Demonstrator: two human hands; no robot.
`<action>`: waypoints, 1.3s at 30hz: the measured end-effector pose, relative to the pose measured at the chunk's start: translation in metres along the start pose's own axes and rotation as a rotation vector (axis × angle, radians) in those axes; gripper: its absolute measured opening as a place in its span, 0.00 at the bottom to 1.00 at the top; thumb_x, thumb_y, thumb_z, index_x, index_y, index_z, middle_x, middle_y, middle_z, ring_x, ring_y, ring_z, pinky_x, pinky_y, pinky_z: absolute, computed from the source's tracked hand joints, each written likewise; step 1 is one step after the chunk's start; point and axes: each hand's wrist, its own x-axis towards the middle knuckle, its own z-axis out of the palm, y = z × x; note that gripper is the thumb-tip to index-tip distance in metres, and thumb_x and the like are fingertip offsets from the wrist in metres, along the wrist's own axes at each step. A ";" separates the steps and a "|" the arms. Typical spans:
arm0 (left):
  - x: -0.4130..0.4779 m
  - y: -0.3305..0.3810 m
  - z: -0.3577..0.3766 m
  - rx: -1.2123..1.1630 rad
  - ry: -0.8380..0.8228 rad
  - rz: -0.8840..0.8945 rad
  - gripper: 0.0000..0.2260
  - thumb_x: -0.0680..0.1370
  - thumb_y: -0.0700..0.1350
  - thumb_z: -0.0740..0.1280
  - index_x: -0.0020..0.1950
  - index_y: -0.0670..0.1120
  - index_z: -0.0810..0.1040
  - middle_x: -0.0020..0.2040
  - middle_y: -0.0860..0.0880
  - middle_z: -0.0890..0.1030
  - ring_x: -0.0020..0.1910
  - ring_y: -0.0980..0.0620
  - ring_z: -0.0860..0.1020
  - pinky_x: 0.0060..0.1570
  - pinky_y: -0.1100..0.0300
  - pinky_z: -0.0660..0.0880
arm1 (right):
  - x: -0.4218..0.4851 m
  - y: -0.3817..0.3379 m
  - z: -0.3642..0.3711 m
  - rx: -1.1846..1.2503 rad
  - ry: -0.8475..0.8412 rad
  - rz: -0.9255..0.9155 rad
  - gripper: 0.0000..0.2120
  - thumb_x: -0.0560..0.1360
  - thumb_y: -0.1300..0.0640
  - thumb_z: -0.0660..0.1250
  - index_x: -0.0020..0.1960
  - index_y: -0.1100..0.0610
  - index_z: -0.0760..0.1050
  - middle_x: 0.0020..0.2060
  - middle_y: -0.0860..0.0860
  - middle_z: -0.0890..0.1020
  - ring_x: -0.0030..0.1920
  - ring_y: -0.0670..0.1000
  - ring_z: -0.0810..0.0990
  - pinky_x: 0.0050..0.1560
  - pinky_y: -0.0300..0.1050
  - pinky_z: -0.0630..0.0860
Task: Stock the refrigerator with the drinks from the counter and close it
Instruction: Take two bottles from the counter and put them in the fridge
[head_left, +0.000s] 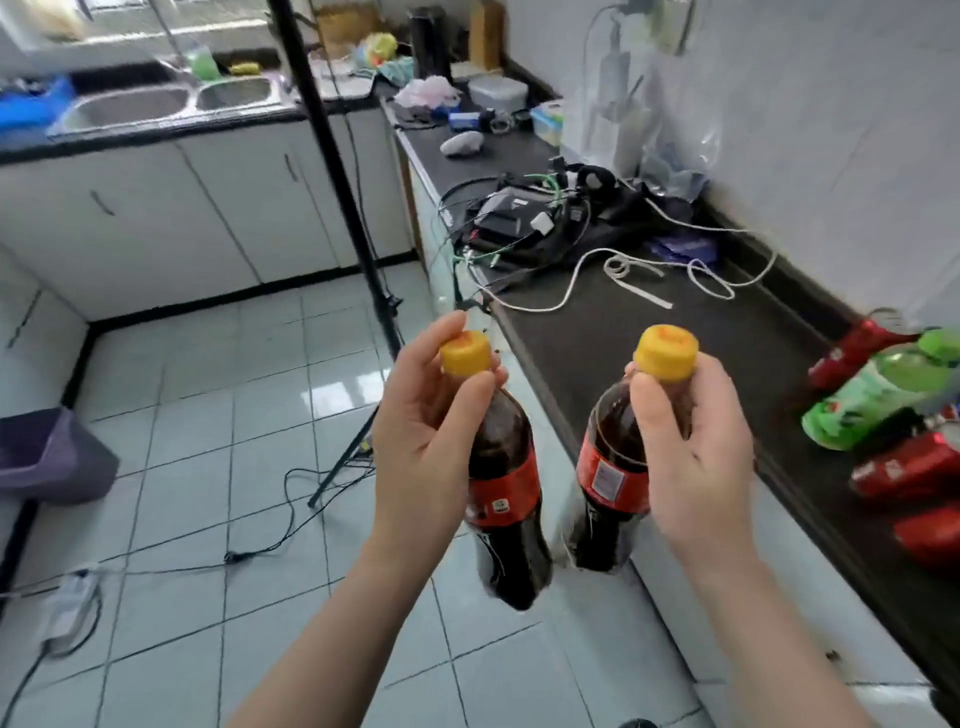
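Each hand pinches a cola bottle by its neck: left hand (415, 441) holds the left bottle (501, 483), right hand (691, 447) the right bottle (610, 467), above the floor (208, 415) beside the worktop (649, 332). Red cans (904, 462) and a green bottle (878, 395) lie on it near tangled cables (545, 228).

Visible body parts: two hands, two forearms.
Left hand (421, 436): bare, uncovered to wrist.
Right hand (696, 457): bare likewise; thumbnail short, plain.
Left forearm (322, 649): bare, slender, uncovered along full visible length down to bottom frame edge.
Right forearm (769, 639): same, bare to bottom frame edge.
Clothing: beyond frame; cannot tell.
Rest of body: outside view.
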 end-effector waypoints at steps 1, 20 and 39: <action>-0.004 0.000 -0.030 0.038 0.028 -0.004 0.15 0.75 0.44 0.66 0.61 0.55 0.76 0.49 0.48 0.82 0.50 0.49 0.82 0.52 0.58 0.78 | -0.008 -0.003 0.027 0.010 -0.044 0.012 0.08 0.76 0.45 0.60 0.49 0.48 0.73 0.41 0.43 0.78 0.43 0.41 0.76 0.45 0.28 0.70; -0.098 0.043 -0.421 0.334 0.783 0.026 0.15 0.73 0.51 0.69 0.59 0.62 0.76 0.57 0.45 0.80 0.58 0.42 0.79 0.62 0.45 0.73 | -0.128 -0.126 0.415 0.262 -0.811 -0.143 0.03 0.73 0.46 0.62 0.46 0.44 0.72 0.38 0.40 0.76 0.41 0.44 0.75 0.44 0.36 0.71; -0.254 0.136 -0.682 0.654 1.688 0.069 0.15 0.73 0.41 0.69 0.55 0.59 0.76 0.52 0.46 0.82 0.55 0.47 0.81 0.57 0.57 0.76 | -0.345 -0.296 0.743 0.620 -1.595 -0.385 0.03 0.73 0.47 0.60 0.40 0.42 0.67 0.34 0.38 0.72 0.37 0.40 0.71 0.39 0.28 0.66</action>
